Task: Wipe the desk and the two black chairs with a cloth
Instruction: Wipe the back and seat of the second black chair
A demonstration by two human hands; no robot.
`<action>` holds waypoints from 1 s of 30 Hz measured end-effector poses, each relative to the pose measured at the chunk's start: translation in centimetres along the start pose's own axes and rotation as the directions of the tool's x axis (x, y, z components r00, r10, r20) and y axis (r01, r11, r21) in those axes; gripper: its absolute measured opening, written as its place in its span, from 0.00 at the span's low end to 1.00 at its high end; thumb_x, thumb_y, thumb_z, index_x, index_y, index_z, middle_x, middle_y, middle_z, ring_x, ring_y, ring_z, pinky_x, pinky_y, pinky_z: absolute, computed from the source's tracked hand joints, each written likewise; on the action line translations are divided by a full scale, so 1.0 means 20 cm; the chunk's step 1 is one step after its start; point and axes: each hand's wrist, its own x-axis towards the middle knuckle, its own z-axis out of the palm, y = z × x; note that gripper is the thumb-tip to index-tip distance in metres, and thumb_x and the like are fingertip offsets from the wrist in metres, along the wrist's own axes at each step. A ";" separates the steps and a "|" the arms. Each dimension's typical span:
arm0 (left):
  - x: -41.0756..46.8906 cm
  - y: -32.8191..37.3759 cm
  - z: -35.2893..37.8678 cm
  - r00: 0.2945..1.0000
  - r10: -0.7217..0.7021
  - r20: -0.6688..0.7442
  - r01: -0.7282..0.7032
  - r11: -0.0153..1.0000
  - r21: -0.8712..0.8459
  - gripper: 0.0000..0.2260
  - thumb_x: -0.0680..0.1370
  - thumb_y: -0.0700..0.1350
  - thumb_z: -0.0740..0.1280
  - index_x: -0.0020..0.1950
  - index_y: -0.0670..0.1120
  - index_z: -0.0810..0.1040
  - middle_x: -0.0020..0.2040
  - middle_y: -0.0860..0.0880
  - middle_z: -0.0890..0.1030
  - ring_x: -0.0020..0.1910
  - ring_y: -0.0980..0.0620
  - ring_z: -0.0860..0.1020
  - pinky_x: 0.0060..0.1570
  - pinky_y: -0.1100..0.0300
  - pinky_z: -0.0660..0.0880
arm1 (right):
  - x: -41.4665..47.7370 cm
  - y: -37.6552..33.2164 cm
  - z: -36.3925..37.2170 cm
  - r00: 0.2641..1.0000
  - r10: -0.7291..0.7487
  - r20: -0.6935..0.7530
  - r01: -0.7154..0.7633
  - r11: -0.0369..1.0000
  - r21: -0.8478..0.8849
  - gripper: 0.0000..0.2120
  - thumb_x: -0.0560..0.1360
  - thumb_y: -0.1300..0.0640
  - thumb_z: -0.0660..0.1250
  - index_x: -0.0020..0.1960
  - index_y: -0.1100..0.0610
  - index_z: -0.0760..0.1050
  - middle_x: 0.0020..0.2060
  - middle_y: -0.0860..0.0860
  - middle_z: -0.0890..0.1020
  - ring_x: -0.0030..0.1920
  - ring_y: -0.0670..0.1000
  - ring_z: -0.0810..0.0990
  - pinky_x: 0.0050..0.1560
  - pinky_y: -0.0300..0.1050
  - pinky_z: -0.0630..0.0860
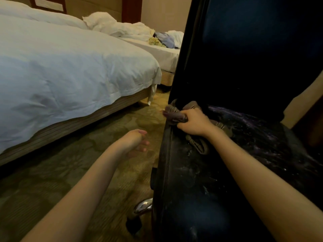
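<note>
Cloth [174,115] bunched tight in my right grip [192,121] against the black chair [227,172] — my left grip [135,140] hangs loose, fingers slack.

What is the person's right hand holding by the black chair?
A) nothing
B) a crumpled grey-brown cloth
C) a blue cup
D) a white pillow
B: the right hand grips a crumpled grey-brown cloth, pressing it against the black padded chair.

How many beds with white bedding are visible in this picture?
2. One bed with a smooth white duvet fills the left; a second bed with rumpled white bedding stands behind it, partly hidden by the black chair.
</note>
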 end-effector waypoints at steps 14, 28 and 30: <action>-0.08 -0.01 -0.03 0.999 0.006 -0.051 -0.004 0.999 0.035 0.15 0.82 0.44 0.53 0.68 0.44 0.69 0.56 0.45 0.78 0.41 0.51 0.77 0.51 0.53 0.72 | 0.02 -0.24 0.03 0.984 -0.102 0.147 0.149 0.921 -0.359 0.12 0.70 0.49 0.65 0.51 0.52 0.76 0.55 0.53 0.76 0.62 0.56 0.70 0.59 0.55 0.66; 0.12 0.10 0.06 0.960 0.252 -0.124 -0.214 0.942 0.257 0.17 0.82 0.45 0.53 0.67 0.40 0.69 0.64 0.40 0.73 0.62 0.41 0.72 0.60 0.52 0.69 | -0.13 -0.35 0.01 0.937 -0.200 0.287 0.320 0.822 -0.472 0.08 0.71 0.49 0.65 0.45 0.53 0.75 0.42 0.50 0.73 0.54 0.55 0.73 0.47 0.48 0.68; 0.14 0.10 0.07 0.981 0.184 -0.056 -0.164 0.953 0.256 0.17 0.82 0.44 0.51 0.67 0.38 0.69 0.64 0.41 0.72 0.62 0.42 0.72 0.54 0.55 0.69 | -0.24 -0.36 0.00 0.902 -0.236 0.363 0.393 0.798 -0.457 0.11 0.71 0.46 0.65 0.47 0.53 0.76 0.41 0.49 0.75 0.51 0.53 0.74 0.45 0.46 0.72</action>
